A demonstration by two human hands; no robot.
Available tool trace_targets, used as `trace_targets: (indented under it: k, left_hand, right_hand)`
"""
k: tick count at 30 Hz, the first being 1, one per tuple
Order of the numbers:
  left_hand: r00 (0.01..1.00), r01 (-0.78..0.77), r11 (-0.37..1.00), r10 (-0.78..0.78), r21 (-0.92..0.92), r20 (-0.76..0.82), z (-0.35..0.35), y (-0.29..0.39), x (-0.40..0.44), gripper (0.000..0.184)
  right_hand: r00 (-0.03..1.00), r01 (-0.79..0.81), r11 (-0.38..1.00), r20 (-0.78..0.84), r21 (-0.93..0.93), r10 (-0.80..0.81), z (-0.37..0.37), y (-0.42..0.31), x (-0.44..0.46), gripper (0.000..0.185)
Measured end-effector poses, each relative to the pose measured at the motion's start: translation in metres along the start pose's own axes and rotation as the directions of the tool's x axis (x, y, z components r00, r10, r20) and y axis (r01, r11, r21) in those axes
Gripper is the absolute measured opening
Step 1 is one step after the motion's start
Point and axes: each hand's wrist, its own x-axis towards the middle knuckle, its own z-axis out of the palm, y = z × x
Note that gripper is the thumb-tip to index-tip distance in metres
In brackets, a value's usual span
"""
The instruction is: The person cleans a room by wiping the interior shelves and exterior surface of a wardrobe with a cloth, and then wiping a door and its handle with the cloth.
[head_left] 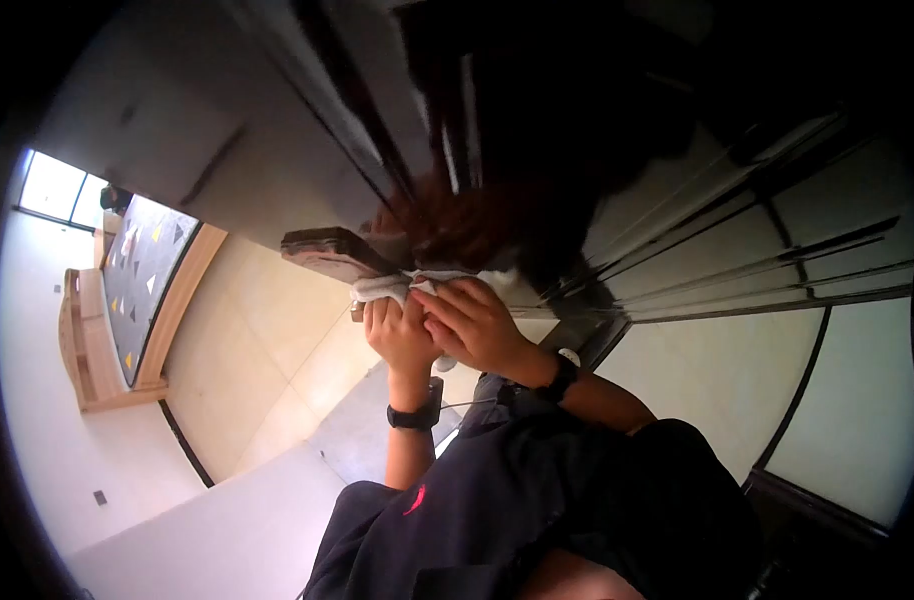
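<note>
A white cloth (382,289) lies between my hands and the edge of a dark, glossy panel (617,150). My left hand (399,332) has its fingers wrapped over the cloth, close to a thick dark brown block-like piece (339,252) that juts out to the left. Beside it, touching it, my right hand (475,325) presses its bent fingers on the cloth at the panel's edge. The shiny surface above mirrors the hands faintly. Both wrists wear black bands.
At the left stands a wooden bed frame (185,310) with a grey patterned mattress (147,280), near a window (57,188). Pale floor tiles (267,350) and white walls surround it. A dark baseboard (817,510) runs at the lower right.
</note>
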Motion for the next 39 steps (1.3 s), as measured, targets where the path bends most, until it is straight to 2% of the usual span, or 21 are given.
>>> trace_targets:
  k: [1,3,5,7,9,10,11,14,16,19,21,23,25,27,28,32,33,36,37,38,39]
  left_hand:
    - [1.000,0.007,1.000,-0.007,0.012,0.000,0.001,-0.002,-0.001,0.027]
    - [1.000,0.013,0.999,-0.013,0.042,0.004,-0.002,-0.001,-0.001,0.024]
    - [0.999,0.035,0.999,-0.034,0.036,-0.005,-0.005,0.005,0.005,0.024]
    - [0.998,0.050,0.997,-0.048,0.061,-0.036,-0.008,0.012,0.012,0.024]
    - [0.995,0.095,0.993,-0.096,0.071,0.017,-0.013,0.018,0.014,0.024]
    - [0.995,0.095,0.992,-0.096,0.085,0.008,-0.015,0.022,0.016,0.024]
    - [0.985,0.161,0.984,-0.165,0.079,0.046,-0.021,0.031,0.018,0.026]
    - [0.952,0.280,0.946,-0.295,0.163,0.075,-0.024,0.059,0.025,0.028]
    - [0.913,0.395,0.882,-0.408,0.258,-0.002,-0.023,0.088,0.036,0.029]
    - [0.844,0.536,0.818,-0.519,0.206,-0.133,-0.006,0.090,0.032,0.030]
    - [0.819,0.573,0.790,-0.545,0.219,-0.179,-0.006,0.098,0.031,0.029]
    - [0.806,0.592,0.764,-0.561,0.256,-0.189,-0.008,0.107,0.033,0.030]
    - [0.788,0.614,0.734,-0.592,0.288,-0.170,-0.010,0.114,0.042,0.030]
    - [0.709,0.696,0.669,-0.699,0.261,-0.097,-0.006,0.114,0.046,0.030]
    - [0.729,0.680,0.682,-0.669,0.270,-0.146,-0.010,0.119,0.043,0.028]
    - [0.697,0.715,0.661,-0.699,0.226,-0.161,-0.005,0.123,0.052,0.027]
    - [0.692,0.721,0.654,-0.702,0.229,-0.168,-0.006,0.129,0.057,0.027]
    - [0.764,0.642,0.729,-0.633,0.236,-0.124,0.002,0.139,0.062,0.029]
    - [0.755,0.654,0.723,-0.641,0.222,-0.137,0.006,0.143,0.065,0.029]
    - [0.756,0.653,0.722,-0.640,0.229,-0.140,0.010,0.148,0.068,0.029]
    - [0.754,0.650,0.720,-0.650,0.243,-0.091,-0.004,0.164,0.066,0.028]
  right_hand:
    - [1.000,0.014,1.000,-0.001,0.012,-0.014,-0.002,0.003,0.000,0.038]
    - [0.993,-0.050,0.996,0.114,0.078,0.041,-0.008,0.007,0.002,0.039]
    - [0.992,-0.015,0.992,0.130,0.122,-0.001,-0.015,0.018,0.010,0.042]
    - [0.976,0.138,0.981,0.152,0.138,-0.158,-0.027,0.027,0.015,0.044]
    - [0.962,0.141,0.964,0.199,0.223,-0.187,-0.049,0.039,0.016,0.039]
    - [0.953,0.190,0.948,0.186,0.254,-0.241,-0.064,0.046,0.016,0.038]
    - [0.942,0.229,0.930,0.175,0.289,-0.287,-0.081,0.054,0.015,0.038]
    - [0.928,0.091,0.898,0.290,0.430,-0.233,-0.132,0.081,0.008,0.042]
    - [0.893,-0.040,0.885,0.414,0.464,-0.176,-0.174,0.097,0.008,0.045]
    - [0.880,-0.026,0.856,0.418,0.516,-0.225,-0.196,0.121,0.020,0.044]
    - [0.852,-0.083,0.818,0.466,0.570,-0.238,-0.212,0.128,0.026,0.044]
    - [0.822,-0.015,0.839,0.485,0.544,-0.300,-0.216,0.134,0.026,0.042]
    - [0.791,-0.049,0.803,0.514,0.594,-0.332,-0.216,0.147,0.032,0.042]
    - [0.757,-0.041,0.806,0.545,0.590,-0.361,-0.215,0.160,0.042,0.042]
    - [0.762,-0.015,0.794,0.522,0.607,-0.384,-0.218,0.156,0.041,0.041]
    - [0.707,0.024,0.770,0.534,0.638,-0.464,-0.207,0.169,0.050,0.041]
    - [0.709,-0.017,0.791,0.565,0.612,-0.422,-0.209,0.170,0.051,0.040]
    - [0.706,-0.085,0.810,0.609,0.580,-0.362,-0.211,0.178,0.058,0.039]
    - [0.707,-0.111,0.816,0.622,0.567,-0.336,-0.210,0.181,0.060,0.037]
    - [0.756,-0.083,0.821,0.572,0.565,-0.317,-0.206,0.184,0.057,0.035]
    - [0.751,-0.133,0.817,0.595,0.561,-0.286,-0.219,0.171,0.045,0.035]
